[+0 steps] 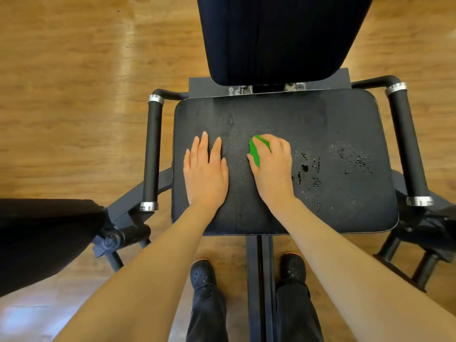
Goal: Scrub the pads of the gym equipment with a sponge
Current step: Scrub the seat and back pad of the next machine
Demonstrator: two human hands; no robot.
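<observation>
Black vinyl on the seat pad [283,114] looks pretty beat up, with cracked and peeling patches on the part of it to the right of the person's hands. The right hand [271,166] sits near the middle of the seat pad, fingers curled over a green sponge [255,150] and pressing it down onto the surface (only the sponge's left edge peeks out from under the fingers). The left hand [206,169] lies flat on the seat pad just left of the sponge, palm down, fingers straight and a bit spread, holding nothing. Behind the seat pad the dark backrest pad [278,38] rises toward the top of the view. Two black foam-covered handles with silver collars run along either side of the seat pad, the left handle [152,154] and the right handle [407,146]. Below the seat pad's front edge, the person's dark shoes [202,272] stand on the wooden floor [74,95], one on each side of the frame's centre beam [259,280].
</observation>
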